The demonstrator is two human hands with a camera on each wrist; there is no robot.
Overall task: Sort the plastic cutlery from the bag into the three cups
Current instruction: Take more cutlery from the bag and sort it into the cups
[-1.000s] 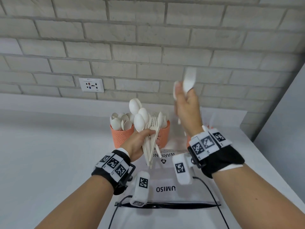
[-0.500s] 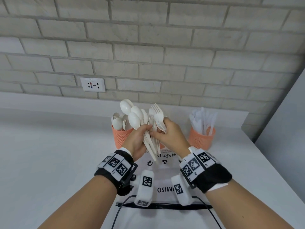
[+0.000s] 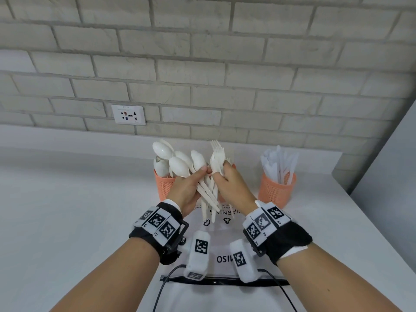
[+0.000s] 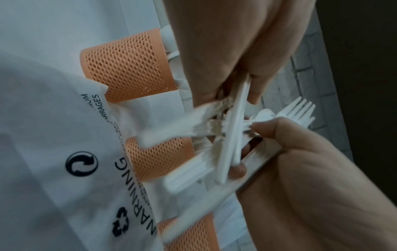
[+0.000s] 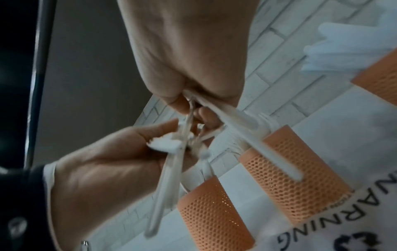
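Note:
My left hand (image 3: 198, 176) grips a fan of white plastic spoons (image 3: 180, 165) and forks by their handles, above the bag. My right hand (image 3: 221, 172) pinches the forks (image 3: 217, 154) in that bundle just below their tines. In the left wrist view the handles (image 4: 232, 129) cross between both hands and the fork tines (image 4: 298, 110) stick out. Three orange mesh cups stand behind: the left cup (image 3: 165, 188) holds spoons, the middle cup (image 5: 296, 178) is mostly hidden by my hands in the head view, the right cup (image 3: 276, 190) holds knives.
The white plastic bag (image 3: 225, 246) lies flat on the white table (image 3: 67, 221) under my wrists, its black zip edge nearest me. A brick wall with a socket (image 3: 128, 114) stands behind the cups. A grey panel (image 3: 394, 176) borders the table at the right.
My right hand came down from near the right cup, where it held a white piece, and now pinches the forks in the bundle. The left hand has kept its hold.

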